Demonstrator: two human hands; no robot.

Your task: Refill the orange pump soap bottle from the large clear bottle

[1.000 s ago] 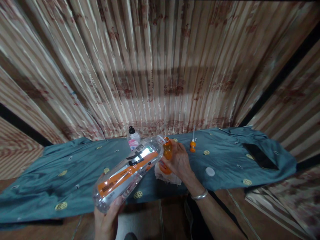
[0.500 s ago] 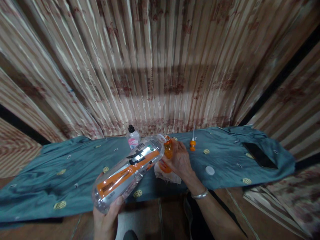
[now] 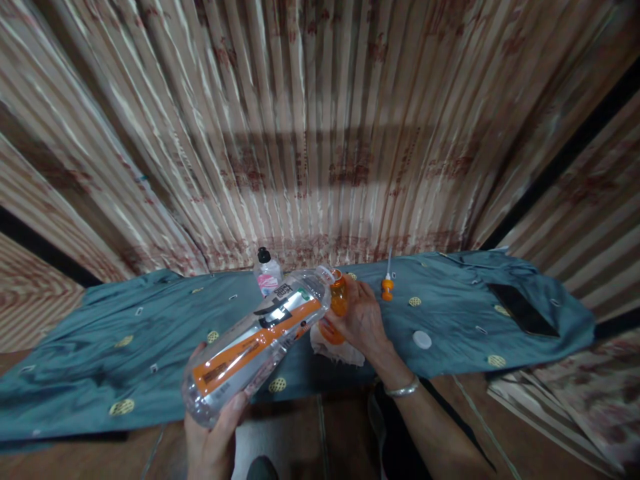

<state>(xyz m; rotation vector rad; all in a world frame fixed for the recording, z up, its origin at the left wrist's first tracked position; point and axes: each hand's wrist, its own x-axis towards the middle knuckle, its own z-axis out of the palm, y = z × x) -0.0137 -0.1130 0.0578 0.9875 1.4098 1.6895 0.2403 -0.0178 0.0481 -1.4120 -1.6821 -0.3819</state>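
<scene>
Nothing clearly moved; left fingers (image 3: 236,404) clamp clear bottle (image 3: 257,343), right fingers (image 3: 353,295) orange bottle (image 3: 339,299); oversteep tilt could cause spillage.

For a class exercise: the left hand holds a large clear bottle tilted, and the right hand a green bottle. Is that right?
Not green: the right hand holds an orange bottle, as the head view shows. The rest is right.

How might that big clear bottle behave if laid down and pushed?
The big clear bottle would probably roll, since its body looks rounded. Its see-through wall suggests thin plastic, so it may give if the left hand squeezes. The glossy highlights hint at a slippery surface.
</scene>
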